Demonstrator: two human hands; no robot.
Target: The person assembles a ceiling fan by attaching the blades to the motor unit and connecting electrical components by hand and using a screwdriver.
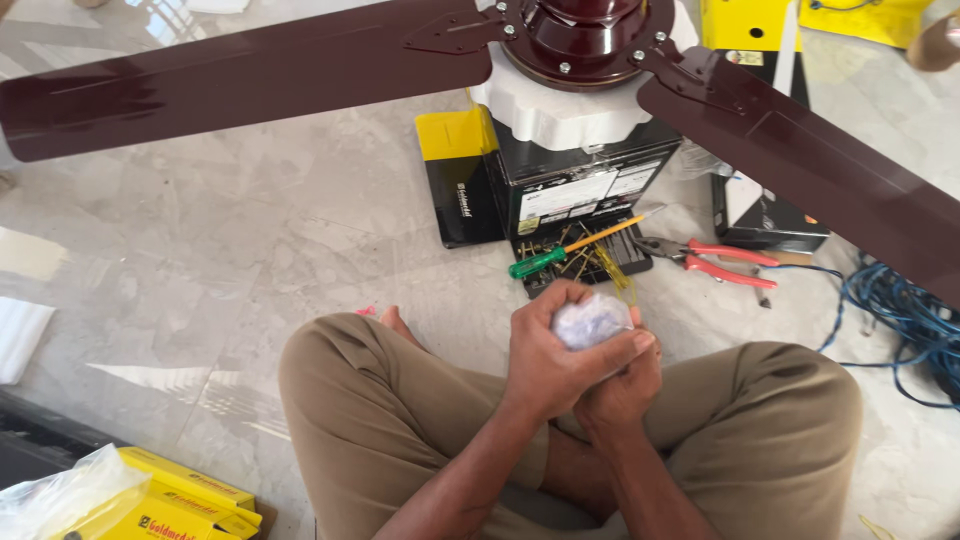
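Note:
I sit cross-legged on a marble floor. My left hand [548, 352] wraps over a small clear plastic packet [590, 320] with pale contents, thumb pressed across its front. My right hand [622, 392] cups the packet from below. Both hands hold it above my lap. Just beyond them lies a green-handled screwdriver [560, 252] across an open black case of screws [588, 262]. A dark brown ceiling fan motor [588, 40] rests on white foam on top of a black and yellow box [580, 180], its blades [240, 75] spreading left and right.
Red-handled pliers [718, 262] lie right of the screw case. A coil of blue cable [905, 320] sits at the far right. Yellow boxes [185, 505] and a plastic bag [60, 495] are at lower left. More yellow packaging [760, 25] stands at the top right.

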